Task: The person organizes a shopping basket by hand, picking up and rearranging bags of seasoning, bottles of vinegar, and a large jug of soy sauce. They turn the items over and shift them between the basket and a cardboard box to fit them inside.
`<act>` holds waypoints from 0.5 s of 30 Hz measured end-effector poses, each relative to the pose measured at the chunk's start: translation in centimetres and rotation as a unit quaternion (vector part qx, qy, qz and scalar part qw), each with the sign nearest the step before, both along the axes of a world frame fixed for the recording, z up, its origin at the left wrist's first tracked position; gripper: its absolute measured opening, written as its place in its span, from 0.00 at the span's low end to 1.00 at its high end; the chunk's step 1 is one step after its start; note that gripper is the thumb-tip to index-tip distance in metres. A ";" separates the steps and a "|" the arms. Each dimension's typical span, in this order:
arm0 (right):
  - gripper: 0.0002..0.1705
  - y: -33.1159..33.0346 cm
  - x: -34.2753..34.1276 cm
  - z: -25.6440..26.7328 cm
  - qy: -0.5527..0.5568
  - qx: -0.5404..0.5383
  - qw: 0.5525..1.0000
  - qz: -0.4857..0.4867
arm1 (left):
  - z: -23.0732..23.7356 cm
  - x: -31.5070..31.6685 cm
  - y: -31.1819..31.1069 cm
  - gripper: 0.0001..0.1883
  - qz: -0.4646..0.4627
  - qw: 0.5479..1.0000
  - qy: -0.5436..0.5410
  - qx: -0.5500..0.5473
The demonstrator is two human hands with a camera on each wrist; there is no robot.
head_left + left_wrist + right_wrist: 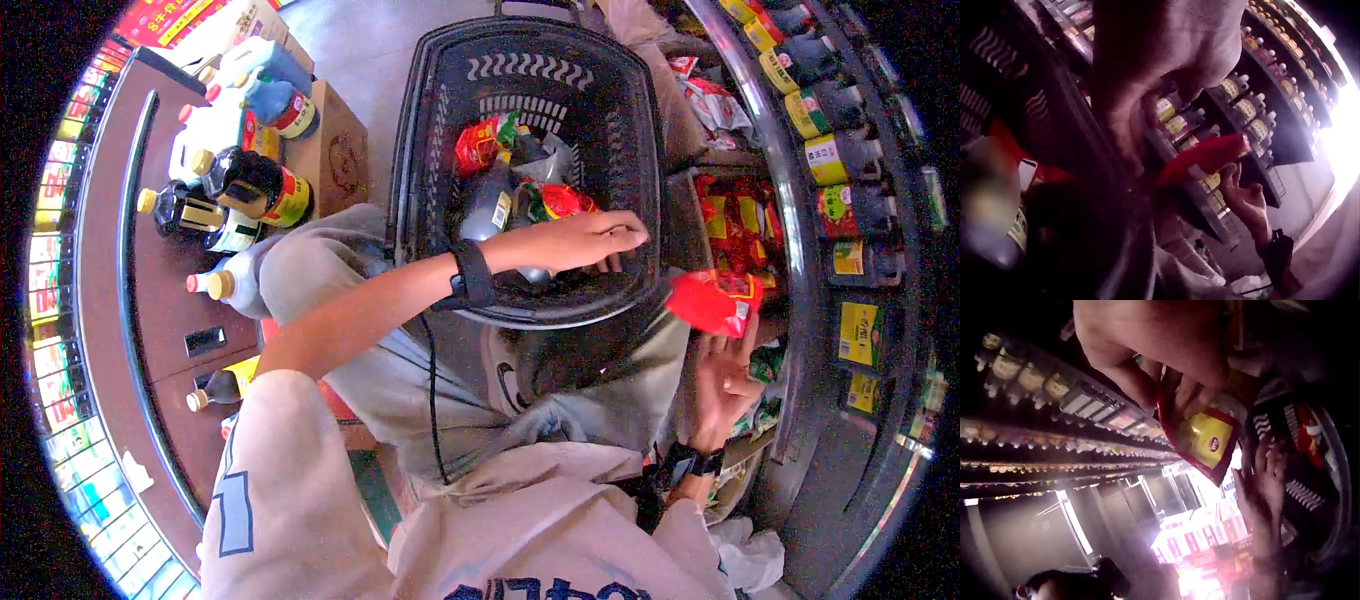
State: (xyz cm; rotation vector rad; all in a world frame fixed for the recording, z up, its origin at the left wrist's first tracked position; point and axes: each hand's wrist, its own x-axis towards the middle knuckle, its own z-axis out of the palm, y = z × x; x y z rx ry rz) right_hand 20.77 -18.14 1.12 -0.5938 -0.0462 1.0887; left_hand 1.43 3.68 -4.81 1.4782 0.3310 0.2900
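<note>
Low at the right in the head view, my right hand [725,385] holds a red packet [716,302] by its edge. In the right wrist view, the fingers of that right hand [1157,350] pinch the packet [1211,440], whose yellow panel shows. My left hand [575,240] reaches across the black basket [425,130], above its near right part, with fingers loosely bent and nothing seen in them. Its fingers look spread beside the basket wall in the right wrist view. Under it lie dark bottles [487,205] and red packets [483,145].
An open carton of red packets [740,225] stands right of the basket. Shelves of bottles [825,160] line the far right. Several bottles and jugs [255,190] stand at the left, near a cardboard box [340,145]. A phone [205,341] lies on the brown surface [165,290].
</note>
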 end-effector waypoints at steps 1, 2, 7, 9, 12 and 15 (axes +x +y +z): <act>0.57 0.3 -1.1 0.8 0.026 -0.018 0.999 -0.007 | 0.1 0.0 0.1 0.25 -0.013 1.000 -0.008 -0.024; 0.55 0.7 -2.7 2.1 0.075 -0.064 0.994 -0.044 | 0.2 0.1 -0.1 0.25 -0.041 0.991 -0.011 -0.127; 0.54 2.4 -5.0 1.8 -0.004 0.013 0.993 0.121 | 2.2 -1.3 -1.0 0.28 -0.210 0.849 -0.036 -0.484; 0.54 3.7 -5.3 1.9 -0.032 -0.022 0.991 0.131 | 2.1 -1.8 -1.3 0.23 -0.198 0.862 -0.026 -0.465; 0.55 6.8 -5.6 3.1 -0.072 -0.026 0.982 0.170 | 2.7 -2.3 -1.1 0.16 -0.081 0.962 0.006 -0.260; 0.53 9.6 -5.7 4.1 -0.137 0.013 0.973 0.186 | 4.0 -2.3 -0.5 0.16 0.029 0.966 -0.032 -0.255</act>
